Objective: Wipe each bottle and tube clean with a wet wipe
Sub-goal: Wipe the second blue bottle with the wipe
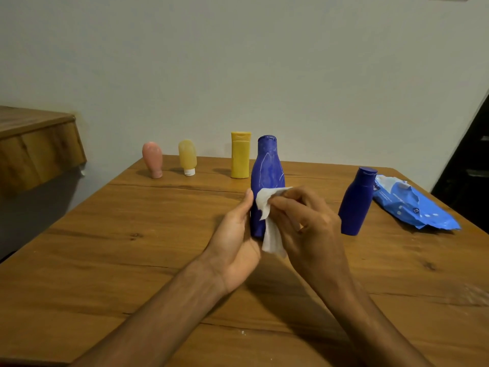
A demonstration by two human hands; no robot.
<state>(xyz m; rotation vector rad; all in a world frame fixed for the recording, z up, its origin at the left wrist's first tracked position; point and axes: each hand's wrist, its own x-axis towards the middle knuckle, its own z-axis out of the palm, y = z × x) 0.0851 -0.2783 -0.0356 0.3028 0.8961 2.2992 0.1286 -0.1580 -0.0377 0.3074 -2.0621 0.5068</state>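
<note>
L grip [235, 242]: tall bottle [267, 170]; R grip [309, 223]: wipe [271, 234]

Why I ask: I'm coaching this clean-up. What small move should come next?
Probably slide the wet wipe up the tall blue bottle: the left hand holds its lower body, the right hand presses the wipe at mid-height, and pale streaks show above.

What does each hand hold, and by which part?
The left hand grips the tall dark blue plastic bottle by its lower body. The right hand pinches the white wet wipe near its upper end, against the bottle.
</note>
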